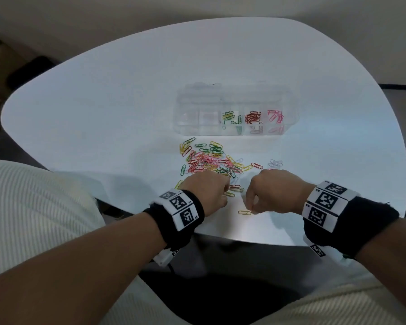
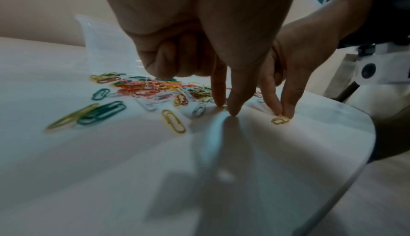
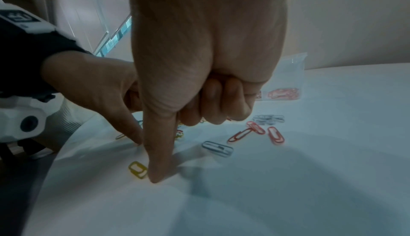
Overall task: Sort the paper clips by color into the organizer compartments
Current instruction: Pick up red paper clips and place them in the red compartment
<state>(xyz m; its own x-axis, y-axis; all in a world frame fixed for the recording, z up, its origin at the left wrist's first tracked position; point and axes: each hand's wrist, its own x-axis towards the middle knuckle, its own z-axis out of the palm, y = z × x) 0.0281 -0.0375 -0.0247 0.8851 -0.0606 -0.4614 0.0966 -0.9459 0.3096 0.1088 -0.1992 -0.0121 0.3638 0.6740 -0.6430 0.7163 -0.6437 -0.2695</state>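
A clear organizer stands mid-table; its compartments hold green and yellow, red, and pink clips. A mixed pile of paper clips lies in front of it. My left hand is at the pile's near edge, its index and thumb tips down on the table around a small yellowish clip, its other fingers curled. My right hand pinches the end of a lone yellow clip lying flat on the table, also seen as the yellow clip in the right wrist view.
A few pale blue clips lie apart at the pile's right. Loose green and yellow clips sit left of my left hand. The white table's near edge runs just behind my wrists.
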